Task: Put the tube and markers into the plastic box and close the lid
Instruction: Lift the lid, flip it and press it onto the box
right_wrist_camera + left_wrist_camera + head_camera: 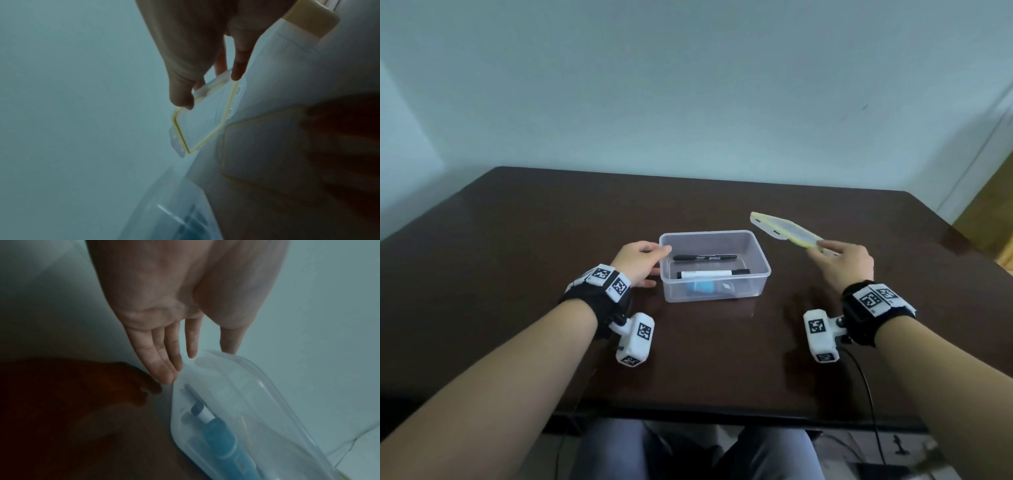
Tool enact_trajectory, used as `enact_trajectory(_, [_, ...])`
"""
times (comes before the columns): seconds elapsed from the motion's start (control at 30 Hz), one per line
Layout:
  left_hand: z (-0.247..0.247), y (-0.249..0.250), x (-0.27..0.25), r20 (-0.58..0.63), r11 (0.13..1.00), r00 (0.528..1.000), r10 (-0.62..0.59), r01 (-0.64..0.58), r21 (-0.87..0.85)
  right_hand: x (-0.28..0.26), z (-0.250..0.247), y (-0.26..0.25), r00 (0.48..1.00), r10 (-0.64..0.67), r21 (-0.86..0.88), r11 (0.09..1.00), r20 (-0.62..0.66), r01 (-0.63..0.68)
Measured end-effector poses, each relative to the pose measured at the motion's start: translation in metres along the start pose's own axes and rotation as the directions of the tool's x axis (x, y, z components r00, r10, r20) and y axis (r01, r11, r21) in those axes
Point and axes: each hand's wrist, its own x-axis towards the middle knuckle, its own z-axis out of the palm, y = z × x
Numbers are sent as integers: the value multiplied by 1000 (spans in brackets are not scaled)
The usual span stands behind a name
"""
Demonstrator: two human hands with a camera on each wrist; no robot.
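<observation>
A clear plastic box stands lidless at the middle of the dark table. Inside lie a black marker, a white-barrelled marker and a blue tube. My left hand rests against the box's left end, thumb on the rim, fingers straight along the wall. In the left wrist view that hand touches the box, with the tube showing through. My right hand pinches the yellow-sealed lid by one edge, tilted above the table to the box's right. The right wrist view shows the lid pinched between thumb and fingers.
The brown table stands against a pale wall. White tracker blocks hang from both wrists just above the tabletop. A black cable trails off the table's near edge by my right forearm. My knees show below that edge.
</observation>
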Motion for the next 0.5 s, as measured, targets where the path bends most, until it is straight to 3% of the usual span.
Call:
enact_trajectory(0.13, [-3,3,0,-110,994,993,33,-45,-102,0,-3,-20,996,56,179,983,-69,-43])
enact_trajectory(0.23, [-7,2,0,-231,982,970,68,-107,-157,1,-1,-30,985,150,372,922,-90,-107])
enact_trajectory(0.33, [-14,10,1,-280,958,954,103,-171,-230,4,2,-40,987,157,541,829,20,-143])
enact_trajectory(0.4, [-20,22,0,-246,939,965,90,-164,-302,-3,5,-55,995,88,628,771,51,-100])
enact_trajectory(0.5, [-24,37,-6,-73,923,994,79,-100,-371,-18,10,-77,997,-21,725,688,74,-40])
